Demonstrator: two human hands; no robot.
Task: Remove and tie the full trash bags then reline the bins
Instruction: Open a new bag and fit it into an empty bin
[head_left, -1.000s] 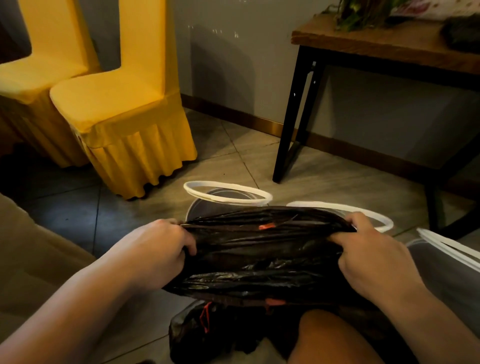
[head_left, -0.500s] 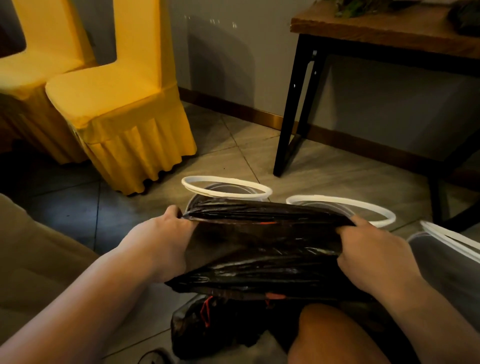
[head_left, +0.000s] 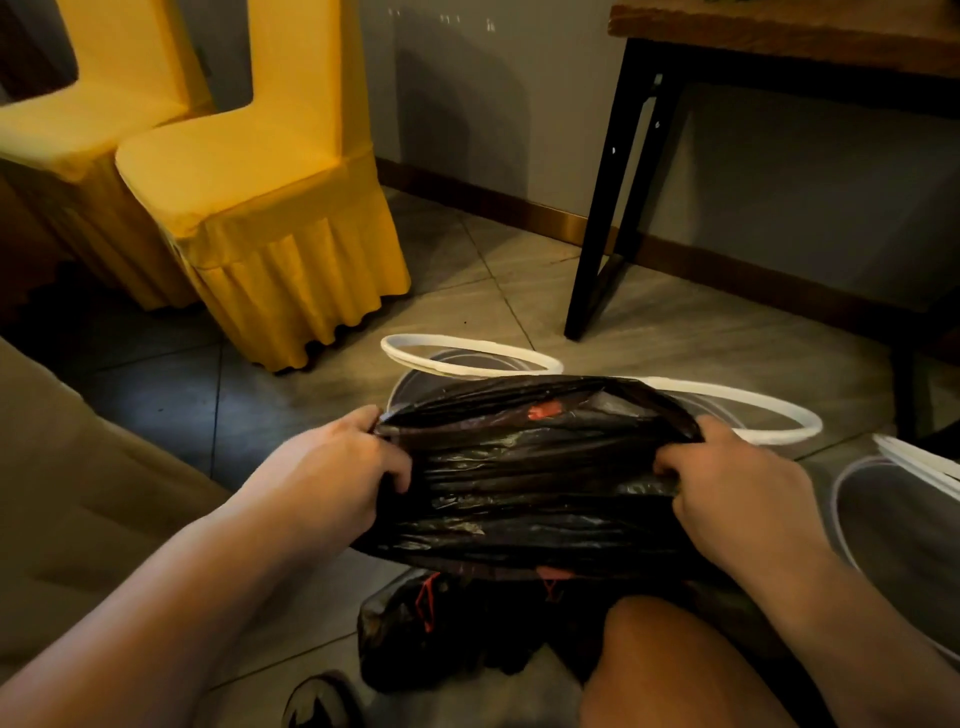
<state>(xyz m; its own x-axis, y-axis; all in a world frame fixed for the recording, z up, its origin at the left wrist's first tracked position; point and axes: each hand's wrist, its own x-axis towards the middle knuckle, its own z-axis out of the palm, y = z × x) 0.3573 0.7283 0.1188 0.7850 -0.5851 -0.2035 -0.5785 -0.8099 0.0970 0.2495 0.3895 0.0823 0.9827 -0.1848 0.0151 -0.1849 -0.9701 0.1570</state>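
Note:
I hold a black trash bag (head_left: 524, 478) with a red drawstring stretched between both hands at the centre of the view. My left hand (head_left: 343, 467) grips its left edge and my right hand (head_left: 737, 493) grips its right edge. The bag's mouth is partly spread, with red showing near the top. Behind it stand two clear bins: the left bin (head_left: 457, 356) and the middle bin (head_left: 769, 415), each with a white rim ring. A third clear bin (head_left: 893, 519) stands at the right. Below the held bag lies a bunched black bag (head_left: 431, 629) with red ties on the floor.
Two chairs in yellow covers (head_left: 270, 197) stand at the left. A wooden table with black legs (head_left: 613, 208) stands at the back right by the wall. My bare knee (head_left: 670, 670) is at the bottom, a shoe (head_left: 317, 701) beside it. A beige sofa edge (head_left: 67, 493) fills the left.
The bag's mouth has been worked wider between my hands, and my fingers have shifted along its edges. The camera has moved slightly, so the bins sit a little differently in view.

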